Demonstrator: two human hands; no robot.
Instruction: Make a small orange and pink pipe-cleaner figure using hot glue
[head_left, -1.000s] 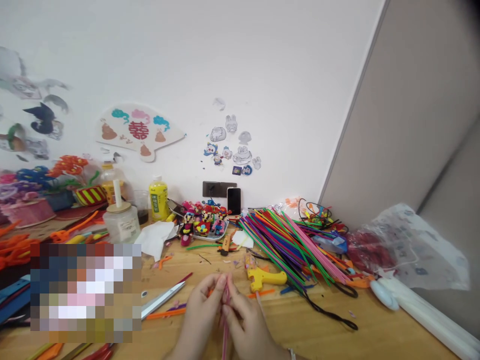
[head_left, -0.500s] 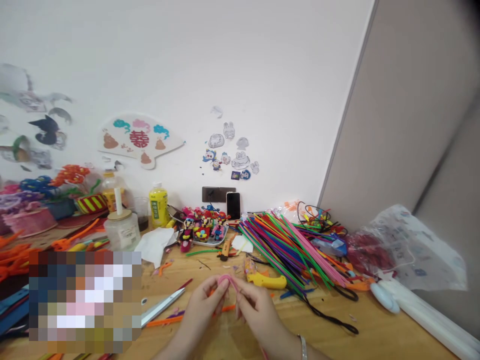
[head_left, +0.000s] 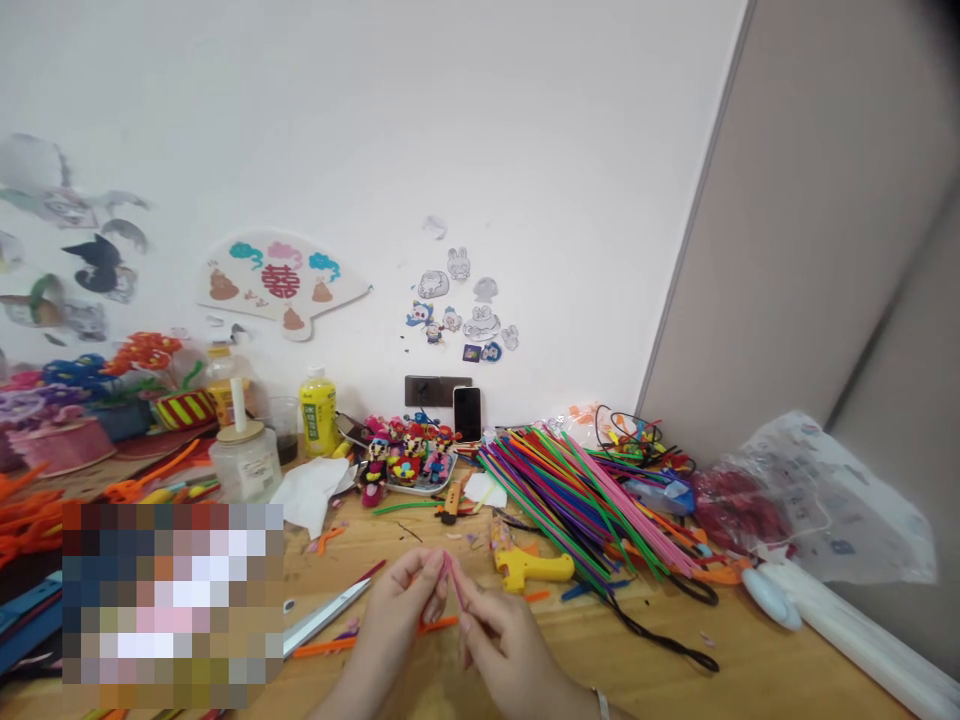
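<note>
Between my fingertips, just above the wooden table, a pink pipe cleaner (head_left: 453, 570) is bent at its top. My left hand (head_left: 405, 610) pinches it near the bend, thumb against forefinger. With thumb and fingers closed, my right hand (head_left: 499, 625) grips the strand running down on the other side. The pipe cleaner's lower part is hidden by my right hand. Beyond my right hand lies a yellow glue gun (head_left: 536, 566). An orange pipe cleaner (head_left: 330, 645) rests on the table behind and left of my hands.
A big bundle of coloured pipe cleaners (head_left: 577, 490) spreads at the back right. Scissors (head_left: 326, 610) lie to the left. Small dolls fill a tray (head_left: 424, 488) near the wall, beside a phone (head_left: 466, 415), a yellow bottle (head_left: 319, 410) and a glass jar (head_left: 244, 460).
Half a second ago the pink pipe cleaner formed a rounded loop at my left fingertips; now it is folded into a narrow point. My hands stay close together.
</note>
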